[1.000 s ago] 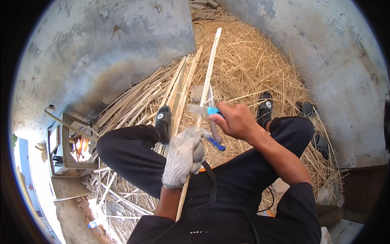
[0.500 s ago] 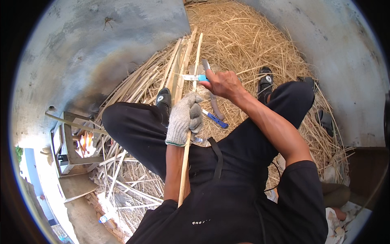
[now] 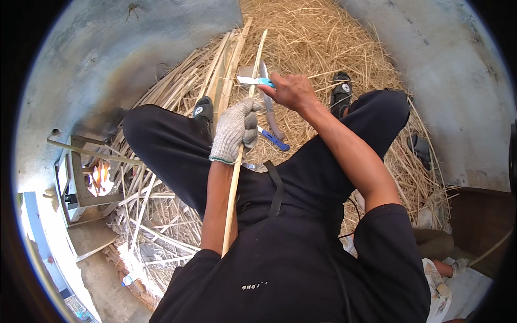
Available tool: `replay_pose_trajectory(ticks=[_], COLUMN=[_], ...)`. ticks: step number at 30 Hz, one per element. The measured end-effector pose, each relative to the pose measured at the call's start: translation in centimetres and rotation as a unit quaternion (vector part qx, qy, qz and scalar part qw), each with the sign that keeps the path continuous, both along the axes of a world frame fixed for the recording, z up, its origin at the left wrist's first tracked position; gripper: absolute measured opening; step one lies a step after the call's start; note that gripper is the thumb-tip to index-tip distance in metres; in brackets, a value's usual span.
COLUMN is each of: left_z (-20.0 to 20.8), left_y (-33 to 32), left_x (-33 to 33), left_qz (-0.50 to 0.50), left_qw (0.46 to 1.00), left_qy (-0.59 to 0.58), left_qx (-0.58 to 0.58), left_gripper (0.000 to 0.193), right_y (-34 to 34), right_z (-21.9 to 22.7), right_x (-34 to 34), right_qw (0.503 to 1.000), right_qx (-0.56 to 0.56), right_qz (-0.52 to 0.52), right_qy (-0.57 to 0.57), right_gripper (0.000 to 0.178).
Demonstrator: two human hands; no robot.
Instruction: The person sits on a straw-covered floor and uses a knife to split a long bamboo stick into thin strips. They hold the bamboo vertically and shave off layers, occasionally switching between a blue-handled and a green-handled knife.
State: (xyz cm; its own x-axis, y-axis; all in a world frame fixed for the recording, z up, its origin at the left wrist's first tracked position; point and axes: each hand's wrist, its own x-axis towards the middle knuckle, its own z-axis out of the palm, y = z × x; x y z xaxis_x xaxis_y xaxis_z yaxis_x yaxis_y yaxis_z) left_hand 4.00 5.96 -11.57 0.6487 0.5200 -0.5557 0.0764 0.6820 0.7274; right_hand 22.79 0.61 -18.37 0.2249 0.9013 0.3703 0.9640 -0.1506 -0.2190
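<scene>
Head view: strip (image 3: 232,196) runs through clenched left hand (image 3: 235,131); right hand (image 3: 293,92) grips knife (image 3: 263,82) ahead.

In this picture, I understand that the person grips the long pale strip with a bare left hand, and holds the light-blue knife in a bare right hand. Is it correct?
Not quite: the left hand is not bare. The head view shows it in a whitish knitted glove. It does grip the long pale strip, and the bare right hand holds the light-blue knife.
</scene>
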Motion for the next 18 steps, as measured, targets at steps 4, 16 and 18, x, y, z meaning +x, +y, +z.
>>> replay_pose_trajectory(ticks=[4,16,18], left_z=[0.9,30.1,33.5], left_y=[1.8,11.4,11.3], left_x=[0.6,2.3,3.2], left_qz=[0.011,0.049,0.011], left_qw=[0.998,0.812,0.793], left_qy=[0.006,-0.307,-0.348], left_qx=[0.062,0.495,0.501], left_gripper=[0.023,0.040,0.038], right_y=[0.2,0.1,0.9], right_z=[1.7,23.7,26.5], right_x=[3.3,-2.6,-4.5], right_qw=[0.957,0.791,0.775], right_qx=[0.000,0.167,0.153], right_qz=[0.075,0.217,0.258], right_qy=[0.280,0.548,0.556], right_gripper=[0.061,0.036,0.045])
